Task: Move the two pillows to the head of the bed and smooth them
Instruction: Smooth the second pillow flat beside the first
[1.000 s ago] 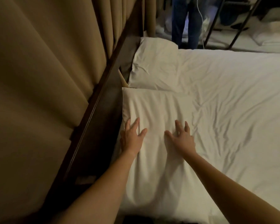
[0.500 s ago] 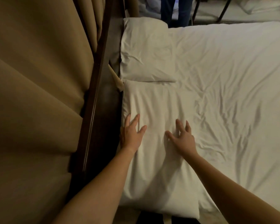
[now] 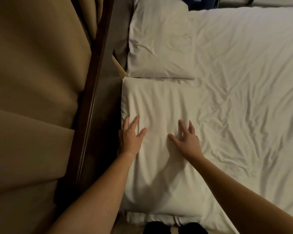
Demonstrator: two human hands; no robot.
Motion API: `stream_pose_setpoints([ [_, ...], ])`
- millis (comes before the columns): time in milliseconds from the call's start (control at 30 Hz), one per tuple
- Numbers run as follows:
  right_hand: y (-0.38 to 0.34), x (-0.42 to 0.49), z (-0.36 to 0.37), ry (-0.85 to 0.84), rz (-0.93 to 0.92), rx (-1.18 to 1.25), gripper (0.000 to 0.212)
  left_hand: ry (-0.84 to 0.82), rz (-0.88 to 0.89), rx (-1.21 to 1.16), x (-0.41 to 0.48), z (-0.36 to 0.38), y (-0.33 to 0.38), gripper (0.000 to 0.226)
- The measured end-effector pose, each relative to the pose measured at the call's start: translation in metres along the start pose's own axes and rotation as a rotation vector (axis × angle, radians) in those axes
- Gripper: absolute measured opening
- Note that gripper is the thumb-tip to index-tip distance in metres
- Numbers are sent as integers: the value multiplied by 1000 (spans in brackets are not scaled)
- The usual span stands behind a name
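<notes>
Both my hands lie flat and spread on the near pillow (image 3: 159, 149), gripping nothing. My left hand (image 3: 131, 138) presses its edge on the side against the dark headboard (image 3: 95, 102), fingers fanned and pointing away from me. My right hand (image 3: 186, 142) rests palm down nearer the pillow's other long edge, just short of where the pillow gives way to the rumpled sheet (image 3: 243, 115). Neither is clenched; this is a pressing, stroking contact, not a grasp.

The pillow's long axis runs straight away from me, parallel to the headboard on my left, and my forearms lie almost along it. About half of its length stretches beyond my fingertips, and faint creases run that same way. So I judge the next stroke wants to go forward, along the length, with both hands travelling together, rather than sideways.

Past the end of this pillow, directly ahead of my fingers, the far pillow (image 3: 159, 43) lies in line with it, their short ends meeting or nearly so; I cannot tell if they touch. It also sits along the headboard and shows a few creases. My left hand looks slightly closer to it, but I would have to lean or step forward.

To my far left, beyond the headboard, hangs a tan curtain (image 3: 32, 98).
</notes>
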State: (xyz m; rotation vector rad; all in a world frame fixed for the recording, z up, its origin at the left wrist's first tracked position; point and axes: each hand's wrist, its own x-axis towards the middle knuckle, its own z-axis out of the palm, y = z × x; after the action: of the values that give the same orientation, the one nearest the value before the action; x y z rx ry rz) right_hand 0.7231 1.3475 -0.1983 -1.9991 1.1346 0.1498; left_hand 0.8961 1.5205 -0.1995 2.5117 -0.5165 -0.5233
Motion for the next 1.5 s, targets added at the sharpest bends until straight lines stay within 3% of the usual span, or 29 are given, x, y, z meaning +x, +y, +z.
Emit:
stream_pose_setpoints([
  [300, 25, 32, 25, -135, -21, -169, 91, -16, -36, -4, 15, 22, -32, 65],
  [433, 35, 41, 24, -209, -19, -235, 79, -82, -73, 56, 22, 30, -44, 66],
  [533, 35, 45, 19, -148, -5, -339, 74, -96, -103, 148, 24, 31, -43, 65],
  [733, 13, 70, 24, 123, -73, -332, 74, 36, 106, 216, 46, 37, -20, 68],
  [900, -10, 110, 54, 107, -205, -303, 71, 48, 309, 229, 70, 65, -12, 62],
  [1100, 9, 128, 79, 79, -219, -346, 65, 81, 338, 318, 77, 95, -52, 60],
  [1367, 37, 126, 70, 104, -100, -370, 69, 116, 273, 371, 75, 100, -64, 58],
  [1500, 60, 117, 53, 58, 59, -337, 68, 99, 204, 355, 65, 90, -68, 57],
])
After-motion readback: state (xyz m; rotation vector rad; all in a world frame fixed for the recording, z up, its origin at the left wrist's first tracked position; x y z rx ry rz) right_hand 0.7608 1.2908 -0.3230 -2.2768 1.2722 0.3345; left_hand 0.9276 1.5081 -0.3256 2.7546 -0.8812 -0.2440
